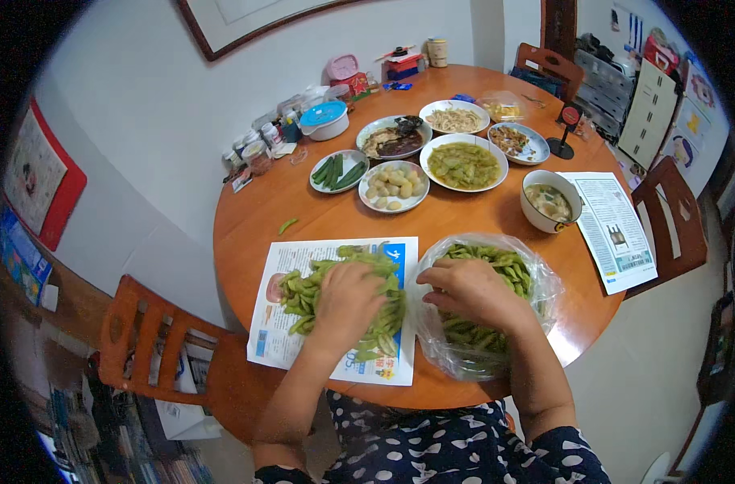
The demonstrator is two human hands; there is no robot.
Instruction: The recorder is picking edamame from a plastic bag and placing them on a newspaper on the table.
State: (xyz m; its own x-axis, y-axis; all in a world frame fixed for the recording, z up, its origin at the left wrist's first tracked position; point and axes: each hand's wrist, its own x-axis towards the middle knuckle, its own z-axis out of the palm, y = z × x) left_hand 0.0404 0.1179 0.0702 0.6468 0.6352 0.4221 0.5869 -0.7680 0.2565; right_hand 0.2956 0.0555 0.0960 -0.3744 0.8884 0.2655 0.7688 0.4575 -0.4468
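2 bare forearms (pixel 296 395) come up from the lower edge past dark clothing with white spots (pixel 440 440). The hands are apart from each other. The left hand (pixel 349 302) lies on a heap of green pods (pixel 299 292), fingertips hidden, so I cannot tell whether it grips any. Under the heap is a newspaper (pixel 270 327) with a blue band and large coloured print. The right hand (pixel 474 292), fingers loosely bent and parted from the thumb, is over the left part of a clear plastic bag (pixel 456 365) full of more pods (pixel 482 335).

Both rest on a round, orange-brown wooden table (pixel 242 222), glossy near its right edge. 1 stray pod (pixel 287 227) lies beyond the newspaper. Farther right stand a soup bowl (pixel 550 207) and a second newspaper (pixel 613 242), its small columns of print set around a dark picture.

Beyond are 6 plates of food, among them green pieces (pixel 337 172) and round pale pieces (pixel 394 186). A white tub (pixel 324 123) with a blue lid is behind them, near a cluster of jars (pixel 257 156) whose labels are too small to read.

Wooden chairs (pixel 670 214) surround the table. White walls (pixel 141 121) carry a framed picture (pixel 206 44) and a red-edged hanging (pixel 45 177); a pale cabinet (pixel 648 109) stands at far right.
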